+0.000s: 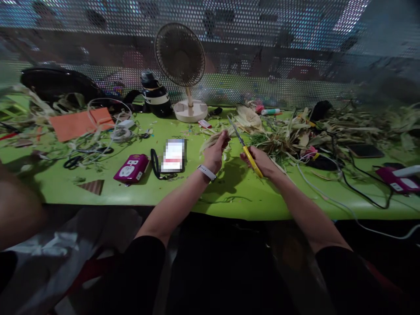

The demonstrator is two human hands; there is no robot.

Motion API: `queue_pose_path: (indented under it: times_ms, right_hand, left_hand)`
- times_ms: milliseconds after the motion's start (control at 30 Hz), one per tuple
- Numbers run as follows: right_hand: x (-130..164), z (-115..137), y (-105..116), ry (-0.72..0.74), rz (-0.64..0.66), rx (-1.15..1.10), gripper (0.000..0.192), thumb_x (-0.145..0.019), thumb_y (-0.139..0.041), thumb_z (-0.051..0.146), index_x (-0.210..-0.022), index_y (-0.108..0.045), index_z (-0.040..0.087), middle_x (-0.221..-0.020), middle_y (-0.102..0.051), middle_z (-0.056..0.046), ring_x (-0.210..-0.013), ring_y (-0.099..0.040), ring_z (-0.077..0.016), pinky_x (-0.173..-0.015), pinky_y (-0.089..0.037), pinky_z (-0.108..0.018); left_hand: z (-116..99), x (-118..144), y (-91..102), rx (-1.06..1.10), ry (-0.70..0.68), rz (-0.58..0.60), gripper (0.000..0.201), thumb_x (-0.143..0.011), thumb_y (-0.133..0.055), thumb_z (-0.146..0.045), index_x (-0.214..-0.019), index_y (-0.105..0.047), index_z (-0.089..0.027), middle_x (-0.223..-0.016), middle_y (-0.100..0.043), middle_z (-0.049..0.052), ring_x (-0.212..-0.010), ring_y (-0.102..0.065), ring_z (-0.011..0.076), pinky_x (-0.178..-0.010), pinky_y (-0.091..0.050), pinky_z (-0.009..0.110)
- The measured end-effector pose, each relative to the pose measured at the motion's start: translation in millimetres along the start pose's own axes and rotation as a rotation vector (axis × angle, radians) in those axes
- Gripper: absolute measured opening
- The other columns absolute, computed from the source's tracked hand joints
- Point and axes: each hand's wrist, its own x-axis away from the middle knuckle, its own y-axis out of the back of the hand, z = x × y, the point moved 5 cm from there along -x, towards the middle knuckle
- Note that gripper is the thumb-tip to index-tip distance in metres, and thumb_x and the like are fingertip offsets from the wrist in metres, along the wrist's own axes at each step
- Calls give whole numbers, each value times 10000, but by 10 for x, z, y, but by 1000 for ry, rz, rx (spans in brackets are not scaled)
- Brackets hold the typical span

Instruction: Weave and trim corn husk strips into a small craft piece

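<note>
My left hand (217,151) is closed around a pale strip of dried corn husk (211,139) above the green table (229,197). A white band sits on that wrist. My right hand (259,161) grips yellow-handled scissors (244,146), whose metal blades point up and left toward the husk, tips close to my left fingers. Both hands hover near the table's middle, a little apart from each other.
A heap of dried husks (295,131) spreads to the right, with cables, a dark phone (364,151) and a magenta power strip (398,181). On the left lie another magenta power strip (131,168), black scissors (74,162), an orange sheet (80,122), a desk fan (183,70) and a bottle (155,94).
</note>
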Motion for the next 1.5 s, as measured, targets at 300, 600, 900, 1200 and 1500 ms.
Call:
queue_pose_path:
  times_ms: [300, 600, 900, 1200, 1500]
  right_hand:
    - [-92, -92, 191, -90, -181, 264, 507, -825, -472, 702, -694, -500, 212, -662, -570, -12, -624, -532, -158, -585, -385, -264]
    - [-92, -181, 285, -264, -2, 772, 313, -762, -623, 438, -917, -686, 173, -997, -715, -161, -914, -678, -312, -705, -467, -336]
    - [-43, 26, 172, -20, 184, -372, 415, -736, -681, 589, -716, -615, 180, -677, -624, -13, -612, -575, -129, -616, -480, -262]
    - [3, 112, 60, -9, 217, -480, 368, -650, -809, 465, -739, -612, 167, -627, -625, 14, -582, -566, -100, -582, -464, -238]
    - [-48, 63, 102, 56, 117, -494, 338, -702, -757, 459, -707, -562, 183, -577, -598, 34, -526, -526, -82, -558, -446, -230]
  left_hand:
    - [-24, -38, 35, -99, -14, 37, 206, -763, -761, -344, -900, -729, -194, -944, -746, 33, -850, -687, 118, -740, -513, 228]
    - [-60, 67, -121, -328, -72, 363, 221, -692, -804, -326, -835, -737, -172, -730, -688, 11, -578, -537, 73, -564, -424, 222]
    - [66, 166, -205, -420, 104, 671, 516, -606, -863, -305, -1032, -616, -153, -731, -653, -18, -607, -536, 67, -567, -395, 204]
    - [-58, 165, -217, -419, -55, 566, 229, -695, -809, -332, -797, -684, -170, -684, -619, -22, -587, -487, 63, -588, -417, 202]
    - [-40, 87, -175, -401, -30, 511, 233, -730, -790, -309, -900, -704, -176, -717, -650, -25, -582, -520, 53, -594, -439, 190]
